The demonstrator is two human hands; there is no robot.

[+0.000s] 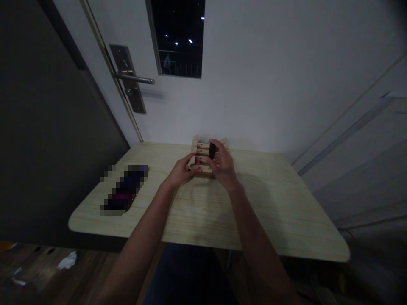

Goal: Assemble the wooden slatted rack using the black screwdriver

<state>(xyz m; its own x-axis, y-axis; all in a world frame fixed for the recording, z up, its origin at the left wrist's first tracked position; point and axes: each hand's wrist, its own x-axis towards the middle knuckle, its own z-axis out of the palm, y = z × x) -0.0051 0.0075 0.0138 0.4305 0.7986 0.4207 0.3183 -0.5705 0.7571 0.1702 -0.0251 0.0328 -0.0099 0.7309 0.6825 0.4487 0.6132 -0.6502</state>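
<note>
Near the back of the table stands a small pale wooden frame (206,169) with several crossbars and rounded side pieces. My left hand (182,173) is closed on its left front corner, the thumb along the front bar. On the right side of the frame, my right hand (224,168) curls its fingers round a small black piece (212,151), with index finger above and thumb below. The black piece's exact kind is too small and dim to make out. My right palm hides much of the frame's right side.
The light wood-grain table (254,212) meets a white door (254,76) with a metal handle (135,79) and a dark window (178,38). A blurred-out, dark flat object (127,190) lies at the table's left. Crumpled white paper (67,260) is on the floor.
</note>
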